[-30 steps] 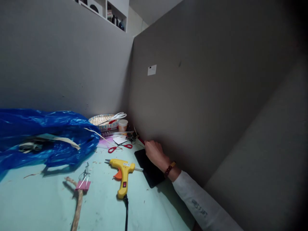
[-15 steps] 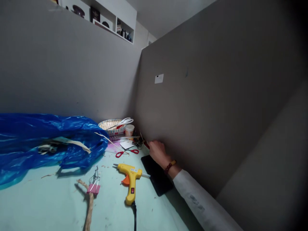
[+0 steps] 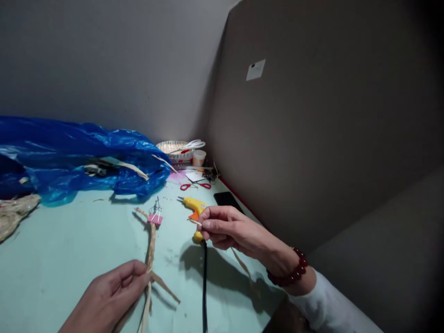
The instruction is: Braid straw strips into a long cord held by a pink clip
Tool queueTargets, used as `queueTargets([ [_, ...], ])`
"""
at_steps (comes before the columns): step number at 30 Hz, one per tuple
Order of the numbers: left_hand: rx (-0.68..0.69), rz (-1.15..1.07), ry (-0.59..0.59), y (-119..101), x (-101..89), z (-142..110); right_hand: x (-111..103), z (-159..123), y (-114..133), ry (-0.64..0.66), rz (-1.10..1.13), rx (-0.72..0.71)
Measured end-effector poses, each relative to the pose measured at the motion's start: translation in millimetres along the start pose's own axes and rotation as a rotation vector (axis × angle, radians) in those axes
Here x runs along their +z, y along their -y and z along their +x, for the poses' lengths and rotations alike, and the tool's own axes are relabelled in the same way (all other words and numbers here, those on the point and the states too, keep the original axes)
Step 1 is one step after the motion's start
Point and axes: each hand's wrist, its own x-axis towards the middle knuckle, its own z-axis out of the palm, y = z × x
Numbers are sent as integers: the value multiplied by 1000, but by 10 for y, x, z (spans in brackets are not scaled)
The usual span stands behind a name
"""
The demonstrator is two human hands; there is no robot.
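My left hand is closed in a pinch on a twisted tan fibre cord, where loose ends split off below. A pink binder clip grips the cord near its far end. My right hand, wearing a dark red bead bracelet, pinches a thin pale fibre strip between thumb and fingertips. A tan length hangs beneath that hand; whether it is the same strip I cannot tell. Behind the right fingers lies a yellow glue gun, partly hidden, its black cable running toward me.
A blue plastic bag with fibre strips spreads along the back left. Red-handled scissors, a paper cup and a patterned basket stand near the corner. A black phone-like slab lies by the right wall.
My right hand has come back from beside the right wall and now holds the pale strip. My left hand has entered and pinches the cord. The view has tilted down.
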Motion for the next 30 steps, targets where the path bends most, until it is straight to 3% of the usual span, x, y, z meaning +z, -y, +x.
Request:
queueTargets([
  [7,-67,-19,87,-138,10,-119,434,-27,-281,-162,-333,-15],
  [13,-123,-62,76,-198,41,-121,714,-43,-538,-205,-403,42],
  [19,-105,-78,99,-138,-4,-148,769,32,-618,-276,-664,2],
  [30,-111,-79,111,-110,-18,-150,791,61,-614,-255,-912,-1],
])
